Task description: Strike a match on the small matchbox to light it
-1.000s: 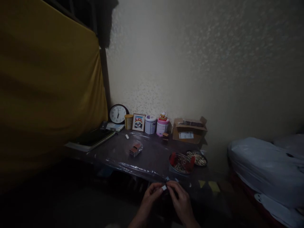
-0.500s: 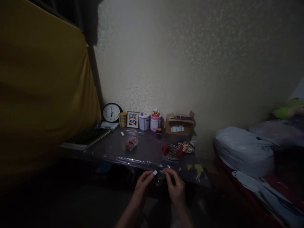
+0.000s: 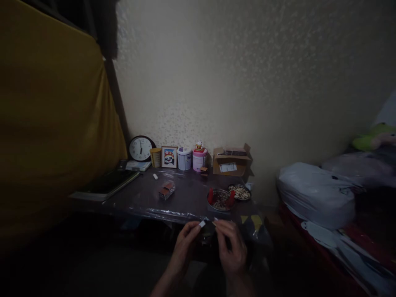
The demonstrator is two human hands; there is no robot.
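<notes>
My left hand [image 3: 185, 244] pinches a small white block-like piece [image 3: 202, 224] between thumb and fingertips, just in front of the table's near edge. Close beside it, my right hand [image 3: 231, 246] is closed at the fingertips on a thin pale stick [image 3: 214, 223], perhaps a matchstick; it is too small and dim to be sure. The two held things are a short gap apart. Beyond my right hand stands a round tin [image 3: 220, 207] with small dark-and-light bits and red pieces [image 3: 230, 199] at its rim. A round lid of pale sticks [image 3: 239, 192] lies behind it.
On the plastic-covered table [image 3: 185, 192] lie a wrapped pack of small brown boxes [image 3: 166, 190] and a white piece [image 3: 155, 176]. A clock [image 3: 140, 148], yellow cup [image 3: 156, 157], panda picture [image 3: 169, 157], two tubs [image 3: 185, 159] and a cardboard box [image 3: 230, 163] line the wall.
The view has shifted slightly, so the table things appear a little further left. My right hand has turned a bit, and its pale stick shows more clearly. The left hand keeps its pinch.
</notes>
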